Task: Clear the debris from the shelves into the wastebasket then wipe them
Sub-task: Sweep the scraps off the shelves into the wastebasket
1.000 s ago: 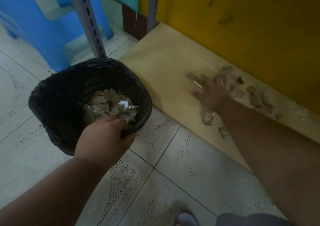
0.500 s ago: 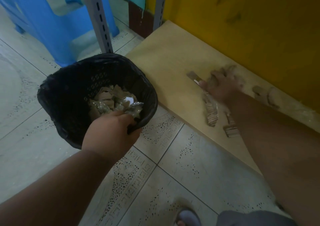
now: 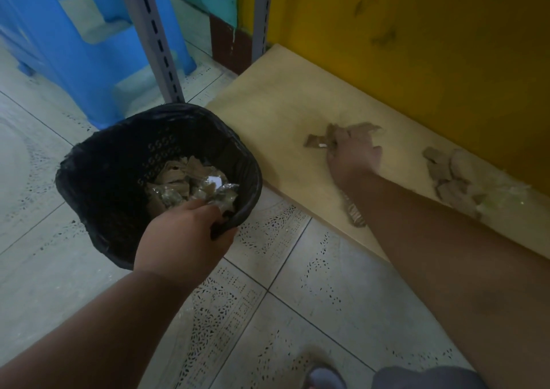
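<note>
My left hand (image 3: 184,237) grips the near rim of the black wastebasket (image 3: 104,162), which stands on the floor beside the shelf and holds torn cardboard and clear wrappers (image 3: 190,183). The low pale wooden shelf (image 3: 273,111) runs along the yellow wall. My right hand (image 3: 354,159) rests on the shelf with its fingers curled round a bunch of brown cardboard scraps (image 3: 348,134). One corrugated scrap (image 3: 354,213) lies by the shelf's front edge under my forearm. A further pile of cardboard scraps (image 3: 449,177) and clear plastic shreds (image 3: 503,192) lies against the wall to the right.
Two grey slotted shelf uprights (image 3: 154,37) rise at the shelf's left end. A blue plastic stool (image 3: 89,55) stands behind the basket on the tiled floor (image 3: 297,299). My foot (image 3: 324,378) shows at the bottom edge.
My right hand has swept back from flat over the scraps and closed its fingers round a bunch of them. The left hand keeps its hold on the basket rim.
</note>
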{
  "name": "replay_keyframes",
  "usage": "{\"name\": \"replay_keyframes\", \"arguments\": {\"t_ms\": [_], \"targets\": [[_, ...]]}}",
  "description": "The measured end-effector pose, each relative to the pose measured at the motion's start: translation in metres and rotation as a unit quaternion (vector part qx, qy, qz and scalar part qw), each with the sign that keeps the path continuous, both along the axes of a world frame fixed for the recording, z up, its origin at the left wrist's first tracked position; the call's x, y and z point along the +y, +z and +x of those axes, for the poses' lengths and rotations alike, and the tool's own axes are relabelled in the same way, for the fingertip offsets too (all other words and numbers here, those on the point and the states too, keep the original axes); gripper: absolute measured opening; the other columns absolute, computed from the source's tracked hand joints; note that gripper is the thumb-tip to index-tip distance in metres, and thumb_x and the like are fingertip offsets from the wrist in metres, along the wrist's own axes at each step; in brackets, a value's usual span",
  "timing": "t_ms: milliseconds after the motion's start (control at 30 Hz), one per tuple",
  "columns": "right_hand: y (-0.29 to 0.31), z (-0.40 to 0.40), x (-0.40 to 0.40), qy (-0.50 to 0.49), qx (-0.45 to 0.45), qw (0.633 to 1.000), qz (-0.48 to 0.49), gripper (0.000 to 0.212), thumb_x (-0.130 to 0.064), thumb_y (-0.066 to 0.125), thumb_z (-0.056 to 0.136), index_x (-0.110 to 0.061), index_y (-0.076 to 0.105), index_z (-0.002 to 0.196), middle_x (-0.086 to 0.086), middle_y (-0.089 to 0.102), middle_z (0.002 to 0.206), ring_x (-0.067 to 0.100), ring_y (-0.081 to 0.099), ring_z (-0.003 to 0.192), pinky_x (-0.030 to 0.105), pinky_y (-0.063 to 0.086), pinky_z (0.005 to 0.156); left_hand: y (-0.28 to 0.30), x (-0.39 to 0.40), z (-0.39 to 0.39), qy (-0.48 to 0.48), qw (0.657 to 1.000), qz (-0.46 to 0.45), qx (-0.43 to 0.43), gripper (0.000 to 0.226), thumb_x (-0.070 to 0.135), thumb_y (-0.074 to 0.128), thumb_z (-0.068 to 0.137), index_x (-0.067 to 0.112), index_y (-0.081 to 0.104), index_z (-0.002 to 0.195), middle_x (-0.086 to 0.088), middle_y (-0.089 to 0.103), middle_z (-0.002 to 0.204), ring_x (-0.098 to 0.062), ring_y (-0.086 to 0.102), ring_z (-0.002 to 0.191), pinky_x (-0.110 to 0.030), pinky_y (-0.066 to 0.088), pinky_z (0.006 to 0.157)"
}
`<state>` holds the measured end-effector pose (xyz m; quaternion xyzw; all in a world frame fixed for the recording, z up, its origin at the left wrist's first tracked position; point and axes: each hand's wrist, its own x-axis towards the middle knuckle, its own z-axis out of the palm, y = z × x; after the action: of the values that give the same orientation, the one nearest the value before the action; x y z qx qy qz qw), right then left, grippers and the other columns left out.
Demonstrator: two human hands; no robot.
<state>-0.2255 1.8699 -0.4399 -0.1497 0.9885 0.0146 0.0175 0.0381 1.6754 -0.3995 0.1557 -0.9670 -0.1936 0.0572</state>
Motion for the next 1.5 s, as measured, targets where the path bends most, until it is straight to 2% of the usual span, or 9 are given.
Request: {"name": "replay_keyframes", "arguments": {"t_ms": [300,433,533,767,900,1033,1233,1333,1500], "targets": [[-0.002,-0.009,0.015,0.039,0.022,0.994,-0.096,0.053,-0.004,0.054,0.085,-0.011,0.048,0.137,0.018,0.049,0.131,0.036,0.039,0.123,0.040,0.035,0.104,-0.001,-0.001,0.001,-0.003,1.000,-0.012,-0.002,0.020,0.044,0.072,0.079,0.026,0.067,0.072,0.011,0.055,0.068,-0.008,0.050,0.055,-0.021,0.041,0.049],[0.007,-0.012,0.022,0.028,0.021,0.980,-0.197,0.041,-0.001,0.059,0.076,-0.009,0.060,0.117,0.016,0.056,0.111,0.037,0.049,0.108,0.035,0.041,0.086,-0.001,0.000,0.001,-0.004,1.000,-0.019,-0.005,0.020,0.044,0.073,0.079,0.026,0.068,0.072,0.011,0.055,0.068,-0.007,0.050,0.055,-0.018,0.035,0.048],[0.011,-0.006,0.018,0.069,0.023,0.973,-0.221,0.032,-0.025,0.067,0.072,-0.013,0.056,0.100,0.011,0.054,0.102,0.032,0.048,0.099,0.037,0.040,0.081,-0.001,0.000,0.001,-0.002,1.000,-0.021,-0.009,0.021,0.044,0.073,0.078,0.025,0.068,0.071,0.009,0.055,0.068,-0.009,0.050,0.054,-0.018,0.032,0.048],[0.015,0.000,0.013,0.091,0.052,0.986,-0.130,0.090,-0.089,0.045,0.062,-0.027,0.045,0.128,0.003,0.043,0.138,0.026,0.037,0.129,0.048,0.033,0.102,0.002,0.001,0.001,-0.003,1.000,-0.019,-0.005,0.018,0.041,0.075,0.076,0.024,0.071,0.072,0.009,0.055,0.067,-0.009,0.051,0.053,-0.016,0.030,0.048],[0.012,-0.005,0.005,-0.024,-0.003,0.995,-0.095,0.111,-0.099,0.033,0.056,-0.037,0.018,0.148,0.013,0.011,0.161,0.034,0.007,0.148,0.064,0.014,0.112,0.000,0.000,0.000,-0.005,1.000,-0.023,-0.004,0.019,0.044,0.072,0.078,0.025,0.071,0.074,0.010,0.057,0.070,-0.008,0.051,0.054,-0.017,0.034,0.047],[0.002,-0.016,-0.017,-0.076,-0.106,0.990,-0.043,0.117,-0.103,0.030,0.048,-0.050,-0.001,0.148,0.019,-0.012,0.160,0.047,-0.010,0.145,0.071,0.005,0.108,0.000,0.000,0.000,-0.006,0.999,-0.029,-0.011,0.017,0.042,0.074,0.077,0.025,0.071,0.074,0.011,0.057,0.070,-0.006,0.049,0.052,-0.015,0.028,0.046],[-0.006,-0.015,-0.027,-0.010,-0.007,1.000,-0.029,0.074,-0.079,0.039,0.076,-0.030,0.042,0.131,0.014,0.043,0.133,0.038,0.036,0.122,0.054,0.033,0.101,-0.001,0.000,0.000,-0.009,0.999,-0.033,-0.004,0.020,0.041,0.076,0.077,0.024,0.068,0.070,0.009,0.056,0.069,-0.009,0.049,0.052,-0.017,0.031,0.046],[-0.010,-0.013,-0.027,0.027,0.048,0.998,-0.033,0.057,-0.061,0.047,0.082,-0.021,0.041,0.123,0.013,0.051,0.123,0.037,0.044,0.113,0.048,0.038,0.092,-0.003,0.000,0.000,-0.005,0.999,-0.032,0.001,0.021,0.042,0.073,0.078,0.023,0.068,0.071,0.008,0.057,0.070,-0.011,0.051,0.054,-0.022,0.039,0.047],[-0.005,-0.013,-0.017,0.074,0.032,0.983,-0.167,0.049,-0.007,0.053,0.083,-0.017,0.041,0.129,0.018,0.051,0.120,0.040,0.053,0.101,0.038,0.043,0.075,-0.004,0.001,-0.001,-0.007,1.000,-0.026,0.008,0.020,0.040,0.074,0.078,0.021,0.069,0.072,0.008,0.058,0.069,-0.012,0.052,0.054,-0.025,0.044,0.047]]}}
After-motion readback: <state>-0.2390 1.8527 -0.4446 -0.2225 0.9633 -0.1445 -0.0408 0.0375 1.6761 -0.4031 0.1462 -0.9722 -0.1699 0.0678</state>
